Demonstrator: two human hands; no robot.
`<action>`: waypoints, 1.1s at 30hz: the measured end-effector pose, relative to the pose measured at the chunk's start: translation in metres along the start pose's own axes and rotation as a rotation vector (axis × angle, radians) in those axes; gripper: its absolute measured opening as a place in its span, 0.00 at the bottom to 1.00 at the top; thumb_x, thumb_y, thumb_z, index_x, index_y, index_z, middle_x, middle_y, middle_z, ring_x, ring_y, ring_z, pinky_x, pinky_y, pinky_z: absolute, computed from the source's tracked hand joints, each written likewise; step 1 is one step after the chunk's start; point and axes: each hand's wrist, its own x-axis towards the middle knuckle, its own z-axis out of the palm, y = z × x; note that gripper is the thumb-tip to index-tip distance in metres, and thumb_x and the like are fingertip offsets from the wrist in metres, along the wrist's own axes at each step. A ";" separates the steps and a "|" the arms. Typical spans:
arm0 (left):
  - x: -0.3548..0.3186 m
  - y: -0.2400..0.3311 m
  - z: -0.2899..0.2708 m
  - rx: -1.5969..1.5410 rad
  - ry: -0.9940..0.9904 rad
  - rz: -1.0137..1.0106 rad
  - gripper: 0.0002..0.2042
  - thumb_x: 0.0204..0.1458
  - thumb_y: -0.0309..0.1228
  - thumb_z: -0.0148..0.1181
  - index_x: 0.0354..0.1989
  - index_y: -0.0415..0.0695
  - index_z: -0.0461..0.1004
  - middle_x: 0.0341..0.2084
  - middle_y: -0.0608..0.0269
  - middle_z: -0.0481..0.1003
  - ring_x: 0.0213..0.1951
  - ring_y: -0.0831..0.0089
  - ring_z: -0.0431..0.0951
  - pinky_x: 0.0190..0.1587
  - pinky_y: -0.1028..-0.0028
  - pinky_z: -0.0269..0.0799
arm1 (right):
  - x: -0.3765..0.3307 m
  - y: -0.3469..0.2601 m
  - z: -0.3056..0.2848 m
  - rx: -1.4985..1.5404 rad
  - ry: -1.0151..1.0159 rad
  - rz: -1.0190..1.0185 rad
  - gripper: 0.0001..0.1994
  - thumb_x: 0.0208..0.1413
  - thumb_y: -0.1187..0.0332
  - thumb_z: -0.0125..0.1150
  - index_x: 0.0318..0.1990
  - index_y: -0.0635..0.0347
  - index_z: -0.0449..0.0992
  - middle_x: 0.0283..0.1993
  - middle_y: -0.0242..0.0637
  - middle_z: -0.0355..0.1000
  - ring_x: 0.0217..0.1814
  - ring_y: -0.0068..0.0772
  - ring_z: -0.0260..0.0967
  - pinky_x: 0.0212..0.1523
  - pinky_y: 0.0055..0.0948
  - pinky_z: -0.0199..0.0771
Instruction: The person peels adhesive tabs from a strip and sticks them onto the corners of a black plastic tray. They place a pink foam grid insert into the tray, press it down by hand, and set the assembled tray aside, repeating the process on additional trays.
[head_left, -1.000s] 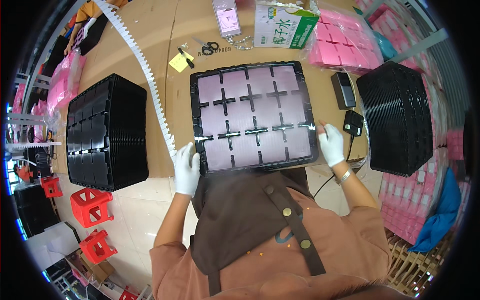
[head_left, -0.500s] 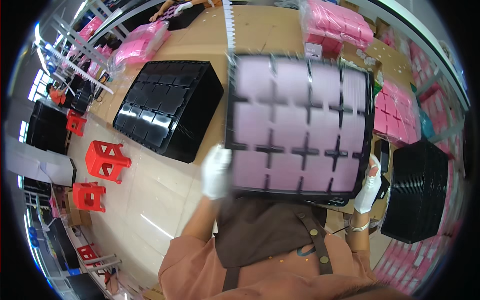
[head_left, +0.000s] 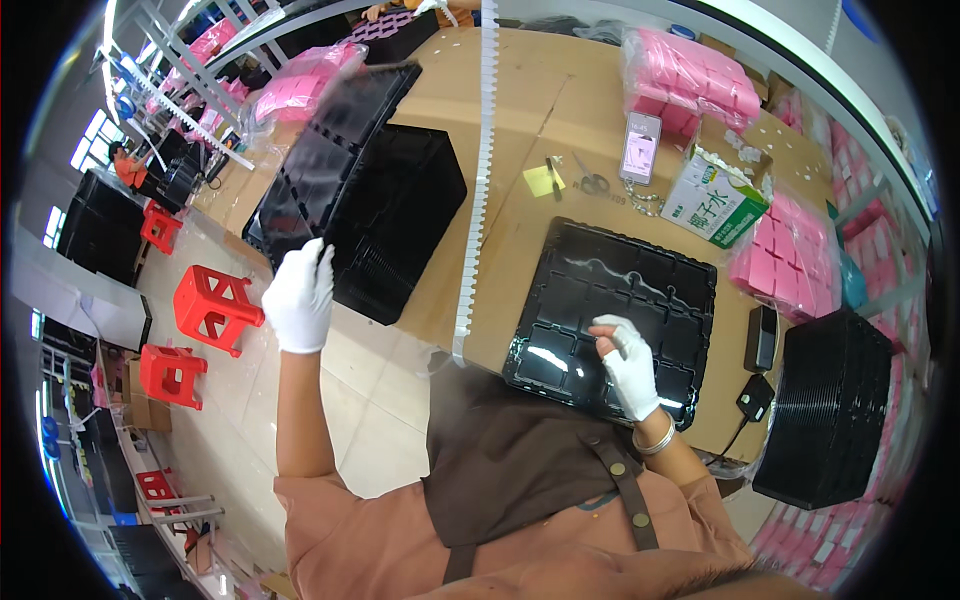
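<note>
My left hand (head_left: 301, 298), in a white glove with bare fingertips, grips the lower edge of a thin black plastic tray (head_left: 330, 150). This tray is tilted and slightly blurred over a tall stack of nested black trays (head_left: 405, 225) on the left. Another black compartment tray (head_left: 570, 310) lies flat at the table's front edge, glossy and with grid-like cells. Just over its right part is my right hand (head_left: 630, 370), also gloved, fingers loosely bent and apart, with nothing held. Whether its fingertips touch the tray is unclear.
A white toothed strip (head_left: 478, 190) crosses the cardboard-covered table (head_left: 530, 90). Farther right are a phone (head_left: 640, 148), scissors (head_left: 592, 182), a green-white carton (head_left: 715, 195) and wrapped pink foam pieces (head_left: 690, 80). Black trays (head_left: 835, 400) are stacked at right; red stools (head_left: 215, 308) stand at left.
The tray with lilac-looking cells held up by both hands is gone from in front of me. My left hand moved left with a black tray; my right hand dropped over the flat tray.
</note>
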 end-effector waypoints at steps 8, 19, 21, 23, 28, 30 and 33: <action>-0.025 0.006 0.063 0.058 -0.468 -0.197 0.09 0.56 0.38 0.53 0.41 0.51 0.75 0.34 0.61 0.74 0.30 0.58 0.77 0.30 0.62 0.72 | -0.007 0.002 0.011 0.034 -0.093 0.086 0.08 0.53 0.72 0.55 0.37 0.65 0.76 0.41 0.38 0.70 0.42 0.31 0.69 0.44 0.26 0.67; -0.031 0.022 0.056 -0.043 -0.174 -0.198 0.08 0.53 0.32 0.57 0.41 0.51 0.75 0.30 0.62 0.71 0.34 0.64 0.73 0.33 0.67 0.70 | -0.001 0.017 0.013 0.041 -0.125 0.228 0.09 0.56 0.69 0.54 0.37 0.65 0.77 0.40 0.35 0.71 0.42 0.26 0.68 0.44 0.24 0.66; -0.060 0.044 0.046 -0.079 -0.318 -0.252 0.09 0.51 0.34 0.59 0.41 0.51 0.75 0.33 0.61 0.73 0.33 0.62 0.73 0.35 0.66 0.70 | -0.001 0.026 0.012 0.043 -0.083 0.248 0.10 0.57 0.69 0.52 0.38 0.66 0.76 0.37 0.30 0.69 0.37 0.18 0.63 0.40 0.19 0.63; -0.104 0.063 0.046 -0.194 -0.688 -0.417 0.11 0.51 0.37 0.59 0.42 0.49 0.75 0.35 0.59 0.73 0.35 0.60 0.74 0.37 0.64 0.70 | 0.001 0.029 0.012 0.152 -0.068 0.382 0.09 0.57 0.68 0.53 0.39 0.64 0.76 0.34 0.27 0.69 0.34 0.16 0.62 0.37 0.17 0.62; -0.174 0.108 0.075 -0.320 -0.936 -0.775 0.18 0.50 0.43 0.60 0.43 0.41 0.72 0.32 0.54 0.75 0.36 0.59 0.77 0.40 0.63 0.72 | 0.017 0.036 0.040 0.128 -0.202 0.307 0.12 0.57 0.63 0.56 0.41 0.64 0.76 0.35 0.30 0.72 0.33 0.17 0.64 0.36 0.17 0.64; -0.173 0.116 0.074 -0.380 -0.946 -0.886 0.19 0.50 0.42 0.60 0.43 0.40 0.72 0.30 0.53 0.76 0.35 0.60 0.78 0.40 0.65 0.72 | 0.027 0.028 0.062 0.245 -0.273 0.368 0.13 0.57 0.65 0.55 0.43 0.64 0.75 0.37 0.33 0.73 0.32 0.18 0.66 0.34 0.17 0.66; -0.166 0.121 0.074 -0.654 -0.932 -1.164 0.15 0.51 0.37 0.60 0.42 0.39 0.72 0.27 0.54 0.76 0.32 0.65 0.79 0.38 0.68 0.73 | 0.032 0.030 0.100 0.469 -0.392 0.554 0.12 0.57 0.70 0.51 0.45 0.67 0.72 0.37 0.34 0.73 0.26 0.18 0.68 0.27 0.17 0.69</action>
